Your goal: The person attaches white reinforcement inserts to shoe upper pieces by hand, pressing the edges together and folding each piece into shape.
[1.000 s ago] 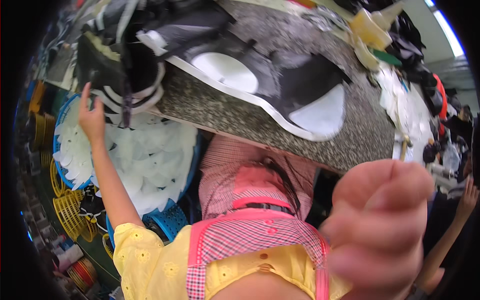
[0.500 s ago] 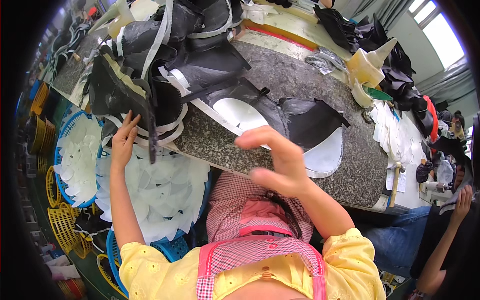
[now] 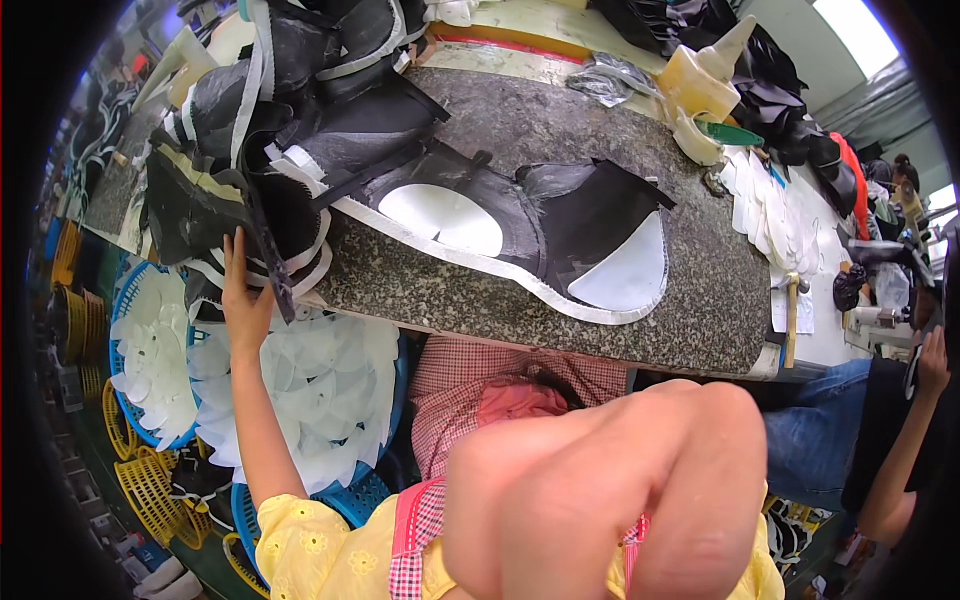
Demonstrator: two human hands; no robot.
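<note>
My left hand [image 3: 245, 305] rests at the stone slab's near left edge, fingers stretched against a heap of black shoe uppers [image 3: 190, 205] with white edging. One black upper [image 3: 590, 215] lies spread flat on the slab, bordered by a white strip along its near side. On it are a shiny white oval piece [image 3: 440, 218] and a white rounded piece [image 3: 625, 265] at its right end. My right hand [image 3: 620, 490] is large, raised close to the camera and well off the slab. Its knuckles are bent, and its fingertips are hidden and blurred.
Blue baskets [image 3: 120, 300] of thin white pieces [image 3: 310, 390] stand below the slab [image 3: 700, 320] at left. A yellowish glue bottle [image 3: 700, 85], a green-edged dish [image 3: 725, 133], white cut pieces [image 3: 765, 205] and a hammer [image 3: 792, 318] lie at right. Another person's arm [image 3: 905, 450] shows far right.
My right hand has come up from above the slab's near edge toward the camera. My left hand stays at the heap. The view has shifted slightly.
</note>
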